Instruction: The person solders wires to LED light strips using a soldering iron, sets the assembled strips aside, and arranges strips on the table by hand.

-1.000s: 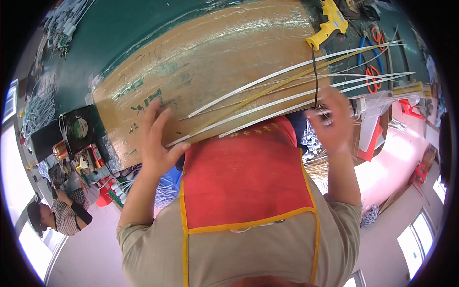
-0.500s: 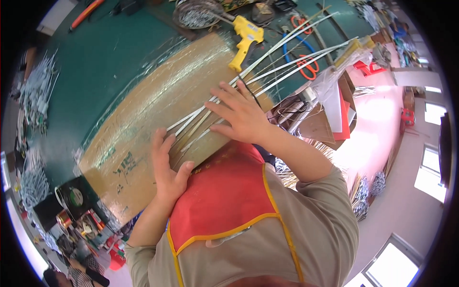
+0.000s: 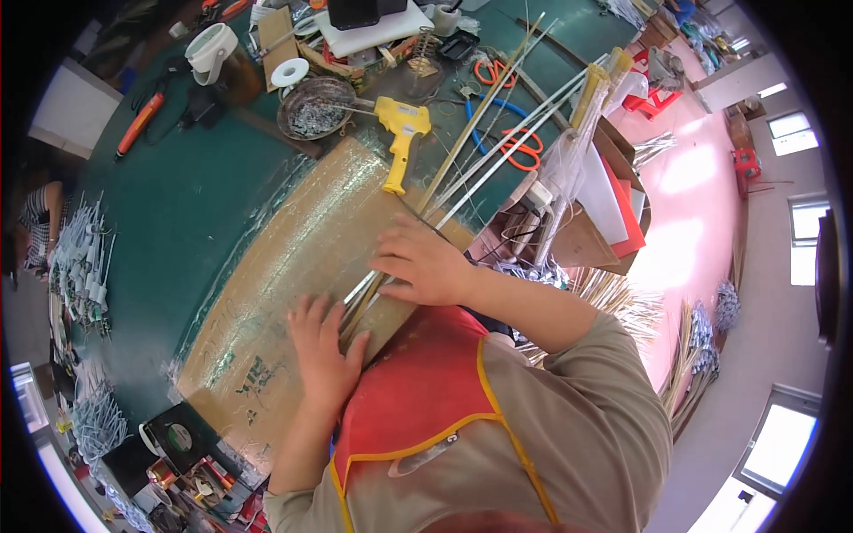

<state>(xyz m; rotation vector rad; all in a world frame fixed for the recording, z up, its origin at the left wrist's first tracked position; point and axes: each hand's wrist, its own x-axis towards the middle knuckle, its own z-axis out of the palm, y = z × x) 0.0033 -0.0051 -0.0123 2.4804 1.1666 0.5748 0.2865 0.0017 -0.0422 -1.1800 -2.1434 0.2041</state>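
Observation:
A loose bundle of thin white and tan sticks lies slantwise across a taped brown cardboard sheet. My right hand lies over the bundle with its fingers bent and close together, and the sticks pass beneath them. At the bundle's near end is my left hand, palm down, its fingers spread and its thumb apart, close to the stick ends. Whether the left fingertips touch the sticks is hard to see. Beyond the right hand a yellow glue gun rests at the cardboard's far edge, its dark cord running toward the sticks.
Orange-handled scissors and blue-handled pliers lie right of the glue gun. A metal pan of small grey pieces stands behind. An open carton is at the right table edge. A tape roll sits at the lower left.
The view has shifted, bringing more of the table's far side into sight. My right hand's fingers have drawn closer together over the sticks, and the sticks' far ends lie closer together.

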